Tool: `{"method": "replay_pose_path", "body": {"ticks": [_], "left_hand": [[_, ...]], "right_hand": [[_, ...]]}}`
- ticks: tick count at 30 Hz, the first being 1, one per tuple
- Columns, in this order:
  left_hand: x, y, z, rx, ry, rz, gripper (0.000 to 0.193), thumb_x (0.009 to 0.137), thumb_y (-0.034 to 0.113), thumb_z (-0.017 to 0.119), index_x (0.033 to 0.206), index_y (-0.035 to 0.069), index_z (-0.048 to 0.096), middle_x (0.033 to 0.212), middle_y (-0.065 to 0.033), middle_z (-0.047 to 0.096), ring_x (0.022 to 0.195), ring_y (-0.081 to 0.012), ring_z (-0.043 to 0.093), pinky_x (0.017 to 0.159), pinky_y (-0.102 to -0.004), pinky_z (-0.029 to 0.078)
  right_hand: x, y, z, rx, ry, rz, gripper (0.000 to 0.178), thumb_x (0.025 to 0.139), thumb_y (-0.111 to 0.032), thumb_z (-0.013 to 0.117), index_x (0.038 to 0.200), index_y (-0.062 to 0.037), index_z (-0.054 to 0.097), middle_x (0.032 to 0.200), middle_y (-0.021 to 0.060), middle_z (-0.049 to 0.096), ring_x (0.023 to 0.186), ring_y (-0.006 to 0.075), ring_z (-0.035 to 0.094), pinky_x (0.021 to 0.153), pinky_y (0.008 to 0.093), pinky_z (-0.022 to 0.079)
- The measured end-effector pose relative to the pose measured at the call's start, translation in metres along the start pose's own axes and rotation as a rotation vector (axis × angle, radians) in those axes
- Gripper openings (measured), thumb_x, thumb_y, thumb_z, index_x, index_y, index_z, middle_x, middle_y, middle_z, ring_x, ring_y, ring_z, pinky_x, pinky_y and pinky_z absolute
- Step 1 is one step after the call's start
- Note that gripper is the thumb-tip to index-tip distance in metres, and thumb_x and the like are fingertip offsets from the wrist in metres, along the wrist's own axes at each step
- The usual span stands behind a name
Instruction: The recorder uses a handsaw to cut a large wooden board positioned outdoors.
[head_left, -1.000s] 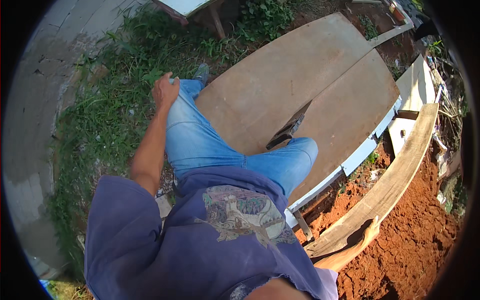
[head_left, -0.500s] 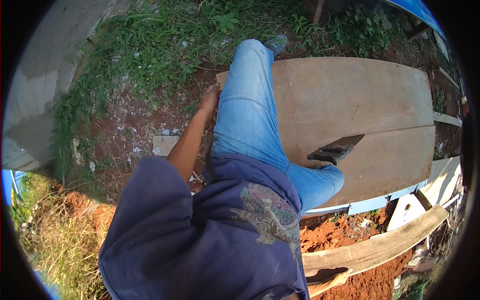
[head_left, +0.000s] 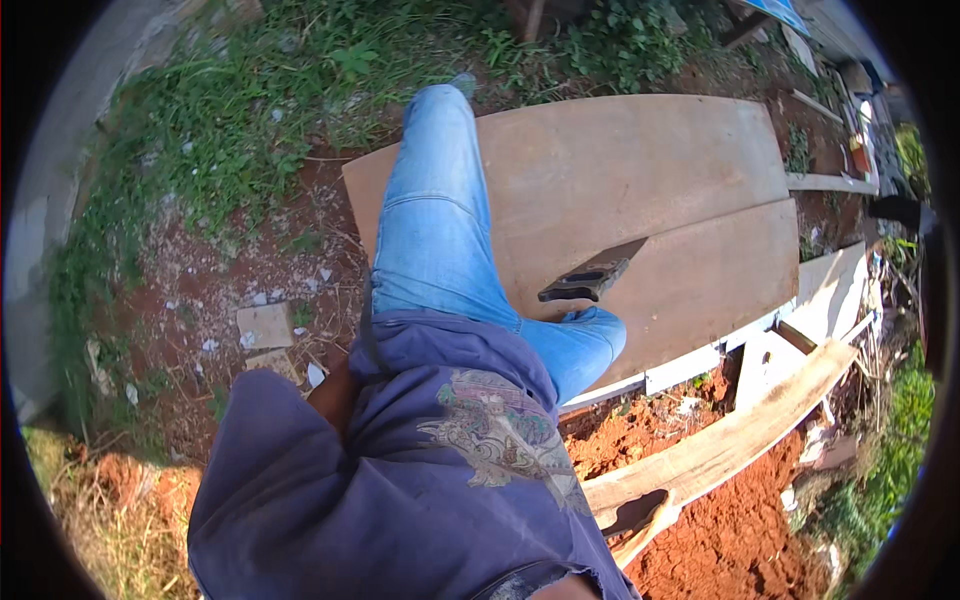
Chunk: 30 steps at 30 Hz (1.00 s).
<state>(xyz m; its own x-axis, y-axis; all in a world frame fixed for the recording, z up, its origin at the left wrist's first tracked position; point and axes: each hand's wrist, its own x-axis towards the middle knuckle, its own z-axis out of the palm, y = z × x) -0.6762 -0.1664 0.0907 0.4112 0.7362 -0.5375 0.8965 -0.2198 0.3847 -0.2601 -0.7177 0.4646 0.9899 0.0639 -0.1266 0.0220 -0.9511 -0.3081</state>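
Observation:
A handsaw [head_left: 590, 282] with a dark handle stands by itself at the end of a long straight cut in a large brown board [head_left: 640, 170]. The cut runs from the saw to the board's right edge. My leg in blue jeans [head_left: 432, 220] lies across the board's left part, and my other knee rests on it near the saw. Of my left arm only a short dark stretch [head_left: 335, 403] shows beside my shirt; the hand is hidden behind my body. My right hand is out of sight, with only a bit of bare arm at the lower edge.
A curved wooden plank [head_left: 740, 430] lies over loose red soil [head_left: 730, 520] at the lower right. White panels [head_left: 770, 365] sit beside the board. Grass [head_left: 250, 120] grows at the far left, and pale tile pieces [head_left: 265, 326] lie on the ground nearer me.
My left hand has left the board's near left corner and drawn back to my waist, out of sight. The view has shifted rightward; the saw stays in the cut.

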Motion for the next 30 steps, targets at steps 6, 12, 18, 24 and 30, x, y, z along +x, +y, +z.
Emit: {"method": "replay_pose_path", "body": {"ticks": [6, 12, 18, 24, 30], "left_hand": [[0.042, 0.054, 0.002, 0.104, -0.08, 0.254, 0.045, 0.094, 0.03, 0.055, 0.124, -0.002, 0.063, 0.121, -0.0206, 0.066, 0.112, -0.0324, 0.062, 0.095, -0.0414, 0.048], [0.153, 0.293, 0.034, 0.005, 0.042, 0.653, 0.044, 0.091, 0.026, 0.058, 0.123, -0.003, 0.063, 0.119, -0.0218, 0.066, 0.111, -0.0339, 0.062, 0.095, -0.0422, 0.048], [0.201, 0.37, -0.066, 0.037, 0.283, 0.772, 0.043, 0.089, 0.023, 0.06, 0.122, -0.004, 0.062, 0.117, -0.0231, 0.066, 0.111, -0.0353, 0.062, 0.095, -0.0431, 0.048], [0.217, 0.365, -0.162, 0.042, 0.504, 0.686, 0.043, 0.087, 0.02, 0.063, 0.121, -0.006, 0.062, 0.115, -0.0244, 0.067, 0.11, -0.0368, 0.063, 0.095, -0.0439, 0.048], [0.22, 0.376, -0.211, 0.009, 0.655, 0.548, 0.043, 0.084, 0.016, 0.066, 0.12, -0.007, 0.062, 0.114, -0.0257, 0.067, 0.11, -0.0382, 0.063, 0.095, -0.0447, 0.048]], "right_hand": [[-0.166, 0.04, -0.047, -0.077, 0.283, 0.245, 0.039, 0.097, -0.032, 0.062, 0.088, 0.0053, 0.055, 0.058, 0.0087, 0.044, 0.053, 0.0204, 0.042, 0.05, 0.0368, 0.035], [-0.214, 0.08, -0.006, -0.076, 0.792, 0.391, 0.037, 0.096, -0.03, 0.062, 0.089, 0.0054, 0.054, 0.058, 0.0094, 0.044, 0.053, 0.0211, 0.043, 0.051, 0.0372, 0.036], [-0.202, 0.103, 0.085, 0.044, 0.992, 0.471, 0.036, 0.096, -0.029, 0.063, 0.089, 0.0054, 0.054, 0.058, 0.01, 0.045, 0.053, 0.0219, 0.043, 0.051, 0.0375, 0.036], [-0.153, 0.12, 0.134, 0.111, 1.035, 0.445, 0.034, 0.095, -0.027, 0.063, 0.09, 0.0055, 0.054, 0.059, 0.0106, 0.045, 0.053, 0.0226, 0.044, 0.051, 0.0379, 0.037], [-0.12, 0.121, 0.158, 0.103, 1.051, 0.398, 0.033, 0.095, -0.026, 0.063, 0.09, 0.0055, 0.054, 0.059, 0.0113, 0.046, 0.053, 0.0233, 0.045, 0.051, 0.0382, 0.037]]}}
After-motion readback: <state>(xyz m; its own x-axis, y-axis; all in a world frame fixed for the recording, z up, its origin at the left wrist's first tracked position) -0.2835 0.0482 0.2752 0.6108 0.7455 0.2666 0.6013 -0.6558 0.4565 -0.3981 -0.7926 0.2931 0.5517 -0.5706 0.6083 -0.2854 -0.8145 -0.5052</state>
